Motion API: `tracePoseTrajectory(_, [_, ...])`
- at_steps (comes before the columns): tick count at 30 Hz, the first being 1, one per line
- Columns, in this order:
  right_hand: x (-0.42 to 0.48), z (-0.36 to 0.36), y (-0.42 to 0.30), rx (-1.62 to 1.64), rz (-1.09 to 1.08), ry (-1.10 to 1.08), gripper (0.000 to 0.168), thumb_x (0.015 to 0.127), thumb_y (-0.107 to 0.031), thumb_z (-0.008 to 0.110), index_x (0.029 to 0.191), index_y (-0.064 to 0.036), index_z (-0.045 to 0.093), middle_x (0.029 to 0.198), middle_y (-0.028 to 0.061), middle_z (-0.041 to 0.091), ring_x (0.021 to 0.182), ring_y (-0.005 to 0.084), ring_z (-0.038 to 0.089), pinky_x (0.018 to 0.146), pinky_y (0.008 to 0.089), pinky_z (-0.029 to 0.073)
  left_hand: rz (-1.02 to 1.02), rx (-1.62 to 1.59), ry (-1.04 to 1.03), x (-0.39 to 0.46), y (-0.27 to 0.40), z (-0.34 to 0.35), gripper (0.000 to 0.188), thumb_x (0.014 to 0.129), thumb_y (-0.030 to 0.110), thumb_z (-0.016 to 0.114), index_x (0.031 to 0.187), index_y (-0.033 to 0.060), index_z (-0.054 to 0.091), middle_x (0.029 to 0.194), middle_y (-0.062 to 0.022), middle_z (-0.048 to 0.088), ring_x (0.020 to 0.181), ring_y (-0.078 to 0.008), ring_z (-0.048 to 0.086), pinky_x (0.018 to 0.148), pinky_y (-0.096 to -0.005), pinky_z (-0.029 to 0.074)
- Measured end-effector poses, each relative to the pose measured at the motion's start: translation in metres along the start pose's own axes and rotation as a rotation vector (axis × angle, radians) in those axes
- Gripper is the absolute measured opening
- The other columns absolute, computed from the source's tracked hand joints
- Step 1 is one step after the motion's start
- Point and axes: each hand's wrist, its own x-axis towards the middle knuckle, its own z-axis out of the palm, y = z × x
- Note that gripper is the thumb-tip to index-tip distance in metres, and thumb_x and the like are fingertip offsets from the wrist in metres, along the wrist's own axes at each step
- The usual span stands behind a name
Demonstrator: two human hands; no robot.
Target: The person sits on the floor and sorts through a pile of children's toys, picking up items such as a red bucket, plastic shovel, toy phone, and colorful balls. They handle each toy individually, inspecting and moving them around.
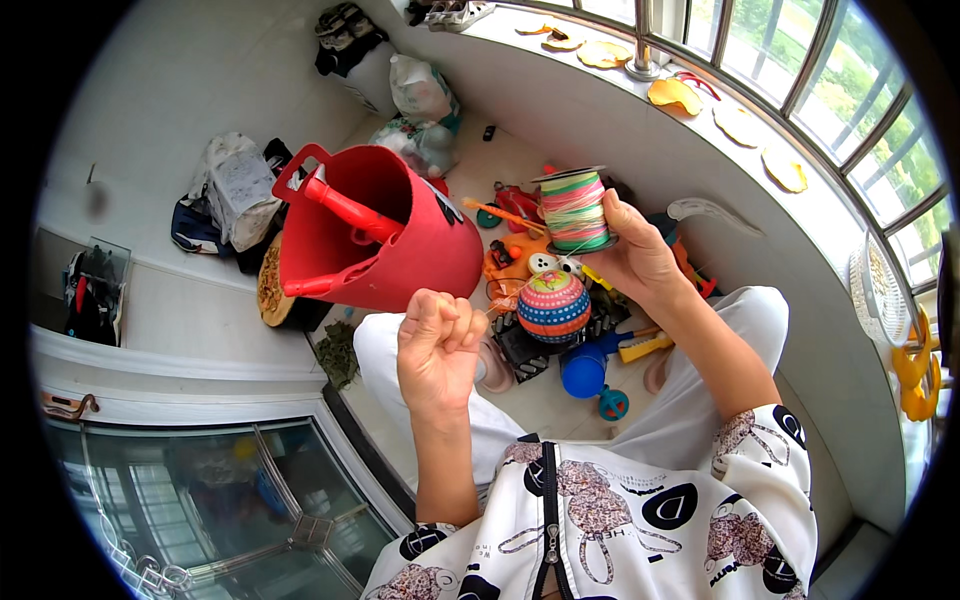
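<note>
My right hand (637, 247) holds a spool of multicoloured string (574, 210), its fingers around the side and lower black flange. A thin strand runs from the spool down to my left hand (442, 345), whose fingers are curled closed on it. Below the spool and between my hands is a patterned ball (554, 306) with coloured bands and dots. Small toys lie on the floor around it, among them a blue plastic toy (583, 370), a teal and orange ring toy (613, 403) and a yellow-bristled brush (645, 348).
A red flexible tub (442, 247) with red handles stands tilted at the left of my hands. Plastic bags (416, 142) lie beyond it. Drying peel pieces (604, 54) rest on the sill beneath a barred window. A glass-paned door (210, 480) is at the lower left.
</note>
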Motion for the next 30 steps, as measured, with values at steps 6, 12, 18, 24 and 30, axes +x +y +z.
tracePoseTrajectory(6, [-0.003,-0.004,0.012,0.179,0.060,-0.020,0.057,0.087,-0.035,0.053,0.132,-0.005,0.034,0.125,0.0160,0.045,0.115,0.0269,0.046,0.093,0.0420,0.040,0.136,0.083,-0.059,0.001,0.008,0.022,0.022,0.091,0.018,0.051,0.074,0.0033,0.050,0.058,0.0029,0.034,0.052,-0.0082,0.026,0.052,-0.0244,0.025])
tracePoseTrajectory(12, [-0.005,-0.001,-0.001,0.267,0.077,-0.282,0.067,0.084,-0.045,0.054,0.132,-0.003,0.032,0.119,0.0148,0.047,0.102,0.0256,0.049,0.086,0.0390,0.042,0.150,0.232,-0.071,-0.018,-0.023,0.035,0.020,0.090,0.015,0.052,0.076,0.0014,0.050,0.064,-0.0025,0.041,0.061,-0.0112,0.037,0.057,-0.0253,0.031])
tracePoseTrajectory(18, [-0.012,0.001,-0.021,-0.016,-0.034,-0.298,0.077,0.072,-0.046,0.065,0.131,-0.007,0.035,0.111,0.0104,0.048,0.096,0.0223,0.047,0.082,0.0396,0.043,0.005,0.570,0.077,-0.020,-0.054,0.019,0.018,0.089,0.014,0.053,0.081,-0.0019,0.056,0.099,-0.0081,0.046,0.081,-0.0151,0.051,0.076,-0.0258,0.041])
tracePoseTrajectory(24, [-0.020,-0.013,-0.022,-0.177,-0.128,-0.299,0.056,0.085,-0.035,0.055,0.126,0.000,0.039,0.122,0.0151,0.047,0.111,0.0248,0.047,0.094,0.0398,0.039,0.244,0.735,0.106,-0.010,-0.042,0.031,0.036,0.090,0.017,0.053,0.118,-0.0042,0.042,0.117,-0.0118,0.048,0.072,-0.0100,0.056,0.061,-0.0204,0.045])
tracePoseTrajectory(30, [-0.024,-0.017,-0.013,-0.143,-0.085,-0.342,0.044,0.090,-0.021,0.051,0.126,0.001,0.039,0.124,0.0128,0.049,0.114,0.0218,0.048,0.097,0.0373,0.039,-0.421,0.262,-0.153,-0.012,-0.040,0.073,0.023,0.091,0.015,0.052,0.105,-0.0020,0.047,0.067,-0.0026,0.051,0.059,-0.0078,0.050,0.052,-0.0174,0.038])
